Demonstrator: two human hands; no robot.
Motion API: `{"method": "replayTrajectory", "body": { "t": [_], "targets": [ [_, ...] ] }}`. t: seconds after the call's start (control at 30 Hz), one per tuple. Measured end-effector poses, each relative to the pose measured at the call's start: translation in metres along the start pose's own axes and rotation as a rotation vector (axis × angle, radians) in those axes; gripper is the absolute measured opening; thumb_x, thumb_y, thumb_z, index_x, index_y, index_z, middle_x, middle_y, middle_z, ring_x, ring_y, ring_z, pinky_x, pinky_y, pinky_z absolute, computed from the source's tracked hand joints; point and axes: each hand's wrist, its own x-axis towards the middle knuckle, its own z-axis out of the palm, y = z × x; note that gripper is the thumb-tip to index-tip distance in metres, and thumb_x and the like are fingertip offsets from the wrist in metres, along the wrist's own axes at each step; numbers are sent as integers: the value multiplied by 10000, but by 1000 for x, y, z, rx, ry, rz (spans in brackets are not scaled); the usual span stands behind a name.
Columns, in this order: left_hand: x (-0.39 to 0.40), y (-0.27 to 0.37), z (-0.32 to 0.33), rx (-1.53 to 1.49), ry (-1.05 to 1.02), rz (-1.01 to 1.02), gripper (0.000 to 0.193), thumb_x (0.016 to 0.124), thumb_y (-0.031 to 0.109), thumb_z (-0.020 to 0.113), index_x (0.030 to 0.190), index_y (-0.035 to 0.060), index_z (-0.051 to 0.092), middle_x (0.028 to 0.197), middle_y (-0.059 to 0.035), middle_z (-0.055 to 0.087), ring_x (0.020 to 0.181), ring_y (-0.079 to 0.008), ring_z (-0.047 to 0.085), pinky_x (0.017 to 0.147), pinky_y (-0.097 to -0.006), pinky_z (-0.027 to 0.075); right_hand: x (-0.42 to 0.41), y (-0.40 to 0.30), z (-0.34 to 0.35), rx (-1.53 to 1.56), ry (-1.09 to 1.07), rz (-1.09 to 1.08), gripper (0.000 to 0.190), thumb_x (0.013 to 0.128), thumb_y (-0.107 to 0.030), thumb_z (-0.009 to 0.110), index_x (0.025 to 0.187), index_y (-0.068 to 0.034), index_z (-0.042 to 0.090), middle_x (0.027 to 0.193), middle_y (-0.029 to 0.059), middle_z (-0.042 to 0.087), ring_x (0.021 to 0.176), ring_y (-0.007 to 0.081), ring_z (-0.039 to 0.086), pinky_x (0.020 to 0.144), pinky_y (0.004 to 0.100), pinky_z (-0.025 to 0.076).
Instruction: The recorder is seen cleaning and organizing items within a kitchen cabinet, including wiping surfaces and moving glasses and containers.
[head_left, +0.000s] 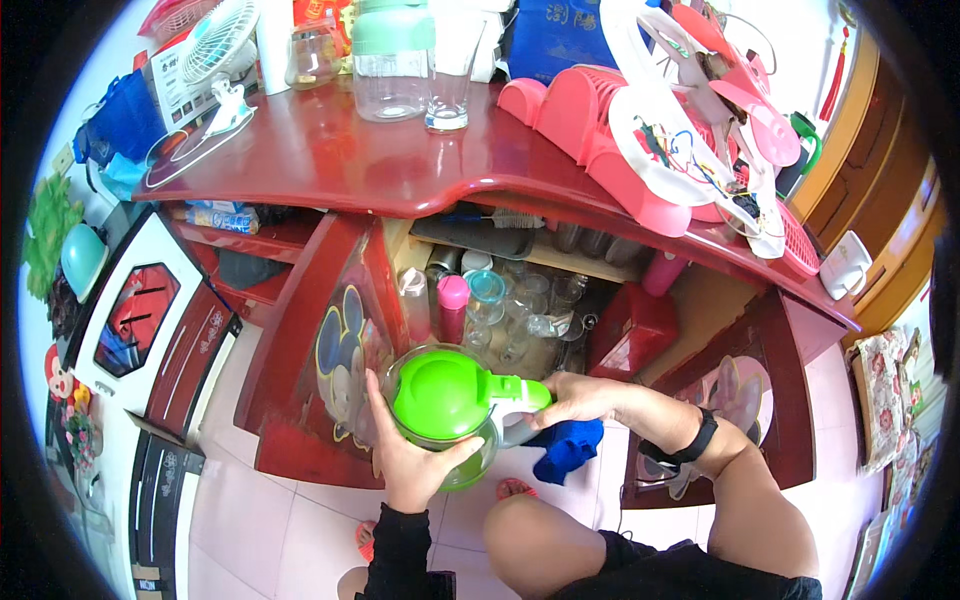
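Note:
A clear pitcher with a bright green lid (441, 394) is between my hands, in front of an open red cabinet. My left hand (412, 454) is spread around the pitcher's near left side, its thumb below the lid. My right hand (574, 399) grips the pitcher's handle at the right. Beyond the pitcher, inside the cabinet, stand a pink-capped bottle (452, 309), a jar with a teal lid (486, 286) and several clear glasses (517, 330). A blue cloth (570, 450) lies below my right hand, partly hidden.
Both cabinet doors stand open, the left door (330, 375) and the right door (739, 420). The red countertop (315, 161) overhangs the shelves and holds a green-lidded jar (391, 75), a tall glass (448, 97), a small fan (221, 45) and pink plastic parts (574, 112). A red box (634, 330) stands inside.

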Motion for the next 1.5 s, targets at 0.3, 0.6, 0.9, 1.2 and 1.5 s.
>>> {"method": "replayTrajectory", "body": {
  "t": [0.3, 0.6, 0.9, 1.2, 1.5],
  "targets": [
    [3, -13, -1, -164, 165, -85, 1157, 652, 357, 810, 1455, 38, 41, 1477, -233, 158, 1377, -310, 172, 1100, -433, 201, -11, -29, -53, 4, 531, 48, 537, 663, -365, 692, 1027, 27, 654, 957, 123, 658, 885, 184, 598, 799, 303, 476],
    [0, -18, -3, -198, 208, -290, 1013, 697, 363, 786, 1443, 59, 171, 1444, -183, 244, 1317, -286, 285, 994, -412, 348, 37, -49, -139, 486, 760, -30, 178, 710, -132, 665, 839, -10, 649, 804, 70, 646, 671, 141, 600, 616, 290, 500],
    [0, -27, -2, -250, 201, -306, 961, 715, 334, 779, 1430, 50, 203, 1441, -142, 247, 1224, -278, 370, 940, -388, 391, 89, -43, -191, 217, 973, -454, 45, 820, -155, 635, 841, -117, 622, 746, 18, 612, 645, 130, 545, 622, 281, 466],
    [-2, -31, -2, -267, 190, -347, 946, 720, 323, 778, 1426, 45, 214, 1439, -147, 239, 1213, -291, 393, 915, -386, 422, 104, -56, -178, 356, 1021, -465, 380, 827, -156, 653, 1188, -106, 547, 1131, 73, 579, 950, 191, 555, 857, 361, 449],
    [-2, -27, 1, -290, 172, -354, 916, 736, 291, 768, 1417, 15, 221, 1428, -164, 263, 1208, -290, 410, 905, -381, 437, 133, -63, -166, 220, 1053, -316, 320, 815, -260, 666, 1080, -90, 608, 1086, 74, 592, 912, 182, 551, 834, 361, 451]
  ]
}}
